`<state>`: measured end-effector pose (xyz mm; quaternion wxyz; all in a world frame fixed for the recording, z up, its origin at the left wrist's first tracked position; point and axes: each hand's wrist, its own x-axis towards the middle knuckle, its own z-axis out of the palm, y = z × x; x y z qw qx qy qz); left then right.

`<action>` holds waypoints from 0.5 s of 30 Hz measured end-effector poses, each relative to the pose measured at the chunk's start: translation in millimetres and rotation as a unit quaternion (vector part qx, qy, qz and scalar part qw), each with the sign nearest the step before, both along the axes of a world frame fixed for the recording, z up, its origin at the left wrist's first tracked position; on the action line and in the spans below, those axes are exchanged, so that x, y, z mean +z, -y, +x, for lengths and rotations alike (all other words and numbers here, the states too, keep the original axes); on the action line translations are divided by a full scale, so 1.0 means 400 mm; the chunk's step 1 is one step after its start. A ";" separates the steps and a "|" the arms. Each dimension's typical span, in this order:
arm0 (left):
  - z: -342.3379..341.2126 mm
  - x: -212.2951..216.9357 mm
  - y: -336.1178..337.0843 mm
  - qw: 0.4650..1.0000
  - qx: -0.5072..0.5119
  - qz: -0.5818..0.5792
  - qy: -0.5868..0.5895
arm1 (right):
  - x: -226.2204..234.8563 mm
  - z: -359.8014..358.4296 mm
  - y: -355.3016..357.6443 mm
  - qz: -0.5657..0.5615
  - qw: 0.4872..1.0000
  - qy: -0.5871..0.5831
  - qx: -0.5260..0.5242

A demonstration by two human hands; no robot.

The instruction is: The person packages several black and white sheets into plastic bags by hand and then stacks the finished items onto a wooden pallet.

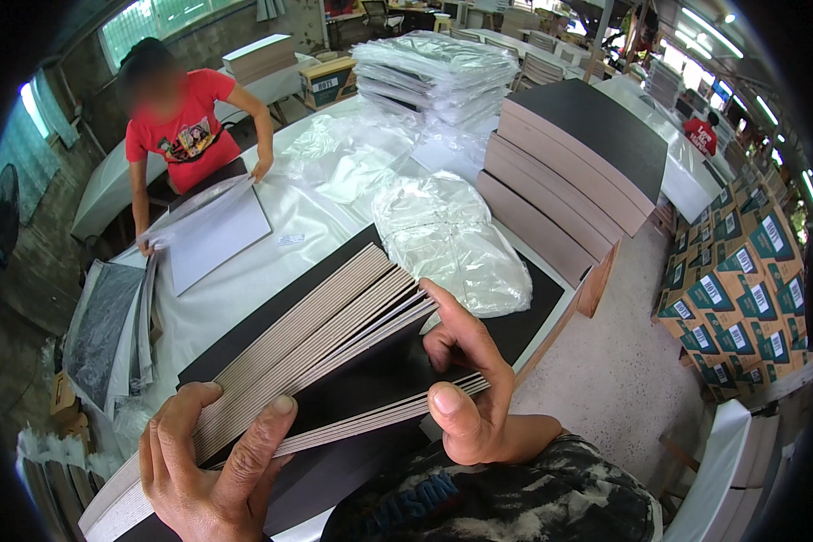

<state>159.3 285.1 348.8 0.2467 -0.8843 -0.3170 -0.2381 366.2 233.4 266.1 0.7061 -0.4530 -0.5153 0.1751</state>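
A thick stack of black boards with grey-brown edges (312, 321) is held tilted in front of me, its edges facing up. My left hand (212, 461) grips the near left end, fingers over the far side and thumb on the near side. At the other end is my right hand (470, 379), its index fingertip against the corner of the thicker far bundle. Its thumb lies by the ends of a thinner near bundle, and a gap showing a black face parts the two bundles. Beneath lies a large black sheet (533, 312) on the white-covered table (325, 237).
Crumpled clear plastic bags (447, 239) lie beyond the boards. Tall board stacks (560, 181) stand to the right, with wrapped stacks (434, 77) behind. Across the table, a person in a red shirt (190, 135) handles a pale sheet (217, 235). Printed cartons (741, 289) stand far right.
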 end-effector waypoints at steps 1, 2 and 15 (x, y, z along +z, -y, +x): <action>0.000 0.000 0.000 1.000 0.001 0.000 0.000 | 0.001 0.000 0.001 -0.001 1.000 0.000 0.000; 0.000 0.000 0.001 1.000 0.001 0.001 0.000 | 0.001 0.000 0.001 0.000 1.000 0.000 0.000; 0.002 0.001 0.010 0.999 0.013 -0.041 0.002 | -0.003 -0.001 -0.005 -0.004 0.999 -0.009 -0.039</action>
